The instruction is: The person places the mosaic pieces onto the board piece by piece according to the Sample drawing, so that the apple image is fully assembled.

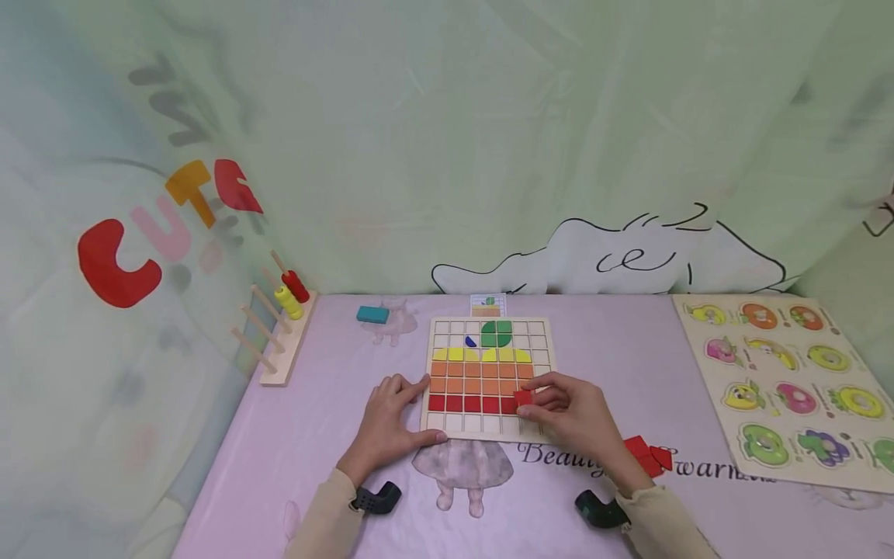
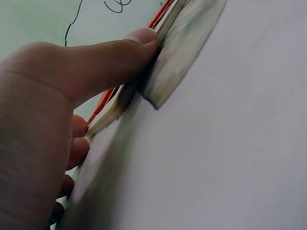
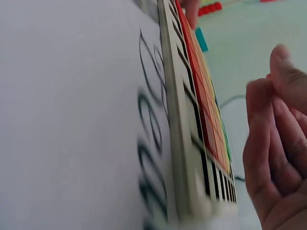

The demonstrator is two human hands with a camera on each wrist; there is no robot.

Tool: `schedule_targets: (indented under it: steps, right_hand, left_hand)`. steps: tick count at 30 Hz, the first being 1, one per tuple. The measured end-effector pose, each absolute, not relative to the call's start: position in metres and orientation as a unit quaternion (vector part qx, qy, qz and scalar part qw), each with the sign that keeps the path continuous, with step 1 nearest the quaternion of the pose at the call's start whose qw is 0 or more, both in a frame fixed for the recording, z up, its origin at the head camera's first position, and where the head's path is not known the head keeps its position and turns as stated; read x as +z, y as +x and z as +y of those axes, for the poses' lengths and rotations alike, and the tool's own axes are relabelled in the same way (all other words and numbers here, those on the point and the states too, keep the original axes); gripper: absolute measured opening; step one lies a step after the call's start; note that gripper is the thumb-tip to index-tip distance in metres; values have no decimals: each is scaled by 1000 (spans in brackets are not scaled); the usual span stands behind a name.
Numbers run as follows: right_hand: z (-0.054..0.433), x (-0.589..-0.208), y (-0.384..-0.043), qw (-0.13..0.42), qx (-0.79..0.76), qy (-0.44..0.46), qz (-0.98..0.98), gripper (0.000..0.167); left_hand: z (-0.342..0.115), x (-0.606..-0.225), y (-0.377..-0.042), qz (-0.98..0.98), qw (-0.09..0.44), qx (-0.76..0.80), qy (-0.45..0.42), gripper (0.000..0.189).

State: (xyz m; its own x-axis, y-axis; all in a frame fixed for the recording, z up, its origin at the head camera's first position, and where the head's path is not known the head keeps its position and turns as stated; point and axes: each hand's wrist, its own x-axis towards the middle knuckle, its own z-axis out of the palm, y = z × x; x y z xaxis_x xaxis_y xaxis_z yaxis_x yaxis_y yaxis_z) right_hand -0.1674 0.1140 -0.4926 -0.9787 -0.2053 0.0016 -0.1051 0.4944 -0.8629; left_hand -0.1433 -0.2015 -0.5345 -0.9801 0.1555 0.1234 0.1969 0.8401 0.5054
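Observation:
A wooden grid board (image 1: 454, 423) lies flat, filled with rows of red, orange and yellow tiles (image 1: 472, 369), plus green pieces (image 1: 497, 334) and a small blue piece (image 1: 471, 341) at the top. My left hand (image 1: 391, 423) rests at its lower left corner, index finger touching the left edge and straight thumb (image 2: 115, 64) on the front edge. Between thumb and fingertips my right hand (image 1: 569, 407) pinches a red square tile (image 1: 524, 397), at the right end of the red row. In the right wrist view, the fingers of that hand (image 3: 283, 134) mostly hide the tile.
Loose red tiles (image 1: 646, 454) lie beside my right forearm. A small pattern card (image 1: 487, 305) sits behind the board. At left are a teal block (image 1: 373, 314) and a peg stand (image 1: 275, 378) with yellow and red beads. A fruit puzzle board (image 1: 705, 341) occupies the right.

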Motion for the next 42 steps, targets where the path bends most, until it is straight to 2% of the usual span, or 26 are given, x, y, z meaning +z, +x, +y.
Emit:
schedule_targets:
  steps: [6, 15, 18, 25, 36, 42]
  right_hand:
    - [74, -497, -165, 75, -530, -114, 837, 39]
    - [31, -504, -165, 135, -515, -193, 824, 28]
    - [20, -505, -164, 125, -471, -212, 847, 27]
    - [3, -506, -162, 53, -341, -250, 905, 28]
    - [-4, -501, -164, 52, -342, -238, 908, 21]
    - [-6, -498, -165, 49, -335, -234, 911, 25]
  left_hand:
    - [-204, -536, -143, -960, 37, -263, -94, 96]
    - [-209, -536, -143, -953, 31, -276, -124, 89]
    - [-210, -536, -143, -947, 29, -292, -134, 89]
    - [-210, -535, -143, -943, 40, -300, -138, 89]
    - [-212, -534, -146, -941, 36, -306, -137, 87]
    - [-213, -533, -146, -941, 30, -306, -141, 86]
